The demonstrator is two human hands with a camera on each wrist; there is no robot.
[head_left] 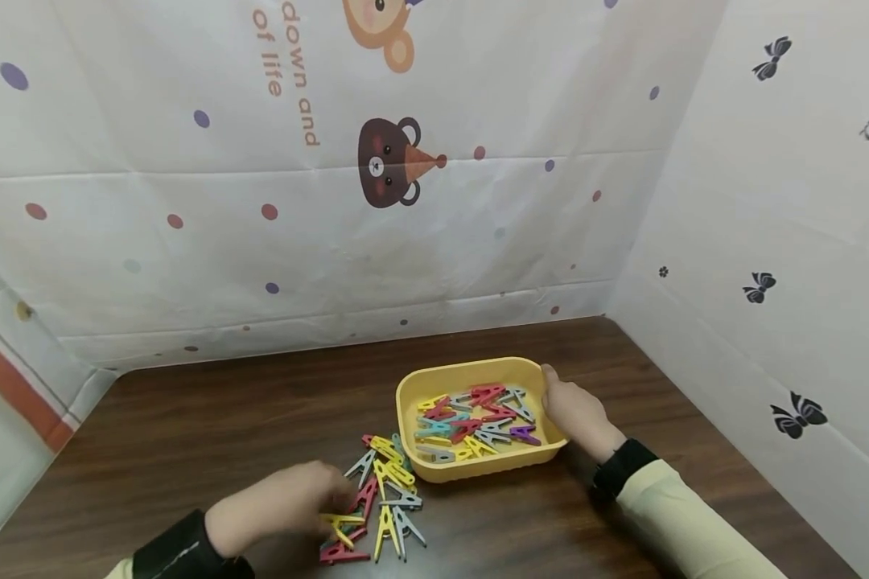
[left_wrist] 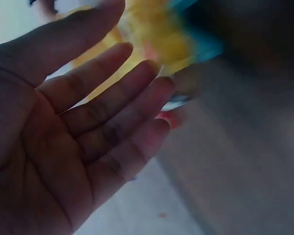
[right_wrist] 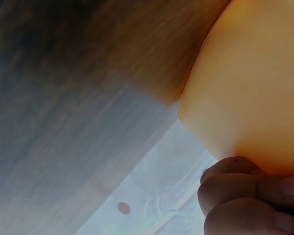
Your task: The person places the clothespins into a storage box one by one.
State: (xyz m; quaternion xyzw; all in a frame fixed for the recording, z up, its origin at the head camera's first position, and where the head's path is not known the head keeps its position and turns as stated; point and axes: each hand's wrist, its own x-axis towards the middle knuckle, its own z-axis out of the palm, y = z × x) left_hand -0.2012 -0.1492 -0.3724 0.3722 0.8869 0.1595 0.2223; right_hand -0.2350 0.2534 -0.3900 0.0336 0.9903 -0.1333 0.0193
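A yellow plastic basket (head_left: 471, 476) stands on the table with several red, yellow, teal, grey and purple clothespins (head_left: 478, 418) inside. My right hand (head_left: 575, 410) grips its right rim. In the right wrist view, curled fingers (right_wrist: 245, 191) lie against the basket's outer wall (right_wrist: 250, 83). To the basket's left lies a loose pile of clothespins (head_left: 387, 515). My left hand (head_left: 290, 507) is at the left edge of this pile, partly covering it. The left wrist view shows that hand (left_wrist: 78, 127) with relaxed, extended fingers and a bare palm; clothespins beyond are blurred.
The brown wooden table (head_left: 261, 418) meets a white patterned sheet (head_left: 319, 257) at the back. Another printed sheet (head_left: 731, 201) rises along the right side. Dark bands (head_left: 619, 466) wrap both wrists.
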